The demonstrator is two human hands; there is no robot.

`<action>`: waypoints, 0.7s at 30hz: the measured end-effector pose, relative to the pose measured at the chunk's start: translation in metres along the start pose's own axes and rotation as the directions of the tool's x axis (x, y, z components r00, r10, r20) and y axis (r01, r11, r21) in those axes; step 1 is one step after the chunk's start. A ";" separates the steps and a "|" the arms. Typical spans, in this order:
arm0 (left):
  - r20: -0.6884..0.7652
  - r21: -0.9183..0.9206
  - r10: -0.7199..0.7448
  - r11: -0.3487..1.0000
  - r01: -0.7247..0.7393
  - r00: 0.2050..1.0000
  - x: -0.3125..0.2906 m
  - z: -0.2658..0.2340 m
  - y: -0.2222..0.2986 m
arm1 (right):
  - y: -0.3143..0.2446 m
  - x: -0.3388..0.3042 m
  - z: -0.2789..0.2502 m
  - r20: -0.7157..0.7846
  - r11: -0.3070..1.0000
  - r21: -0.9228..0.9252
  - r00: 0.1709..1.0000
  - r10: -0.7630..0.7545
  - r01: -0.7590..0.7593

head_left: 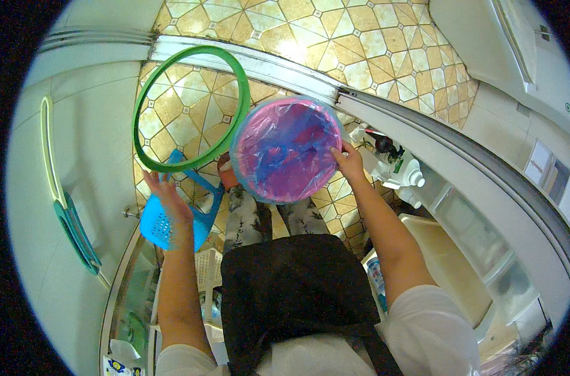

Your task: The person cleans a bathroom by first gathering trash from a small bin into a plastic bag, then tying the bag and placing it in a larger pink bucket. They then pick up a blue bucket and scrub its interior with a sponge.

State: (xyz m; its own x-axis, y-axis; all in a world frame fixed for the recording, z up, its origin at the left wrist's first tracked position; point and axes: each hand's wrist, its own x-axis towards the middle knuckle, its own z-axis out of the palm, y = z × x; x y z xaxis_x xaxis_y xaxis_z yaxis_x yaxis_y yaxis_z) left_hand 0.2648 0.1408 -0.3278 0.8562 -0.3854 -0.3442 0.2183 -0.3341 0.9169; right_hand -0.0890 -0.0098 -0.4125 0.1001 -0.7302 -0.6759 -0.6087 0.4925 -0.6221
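My right hand point(349, 161) grips the right rim of a round pink, basin-like thing point(285, 150) wrapped in thin bluish see-through plastic. It is held up over my shoes and shins, and its underside is hidden. My left hand point(171, 199) has its fingers spread just below the near edge of a large green ring point(242, 94). The fingertips come up to the ring; whether they bear its weight I cannot tell. The ring's right side comes close to the wrapped pink thing, and floor tiles show through its middle.
A blue plastic seat point(156, 227) with holes stands below my left hand. White bottles point(410, 175) and a beige tub point(448, 263) are on the right, beside a sliding-door track point(297, 74). A green long-handled tool point(72, 219) hangs on the left wall. Patterned tiles point(385, 56) cover the floor.
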 end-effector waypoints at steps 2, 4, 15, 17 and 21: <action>0.063 -0.263 -0.006 0.965 0.023 0.998 0.012 0.014 0.031 | 0.004 0.002 -0.001 0.004 1.000 -0.003 1.000 0.004 -0.004; 0.205 0.097 0.083 0.990 -0.104 0.975 0.002 0.005 0.028 | 0.004 0.001 -0.002 0.012 1.000 0.016 1.000 -0.012 0.012; 0.600 0.580 -0.068 0.723 -0.375 0.797 -0.065 0.036 -0.050 | 0.036 -0.017 -0.008 0.093 0.914 0.351 0.979 0.181 -0.202; 0.559 0.566 -0.220 0.806 -0.174 0.799 -0.052 0.045 -0.078 | 0.017 -0.031 -0.001 0.089 0.980 0.155 0.989 0.115 -0.127; 0.527 0.714 -0.378 0.682 -0.156 0.761 -0.055 0.072 -0.068 | 0.051 -0.030 0.003 -0.006 0.992 0.021 0.992 0.126 -0.126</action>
State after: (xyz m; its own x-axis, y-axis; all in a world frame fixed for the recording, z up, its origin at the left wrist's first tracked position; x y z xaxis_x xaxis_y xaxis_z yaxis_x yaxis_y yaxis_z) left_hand 0.1691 0.1233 -0.3859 0.3222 -0.6205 -0.7150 -0.3195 -0.7822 0.5348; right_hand -0.1205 0.0386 -0.4249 0.0177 -0.6649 -0.7467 -0.6001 0.5903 -0.5398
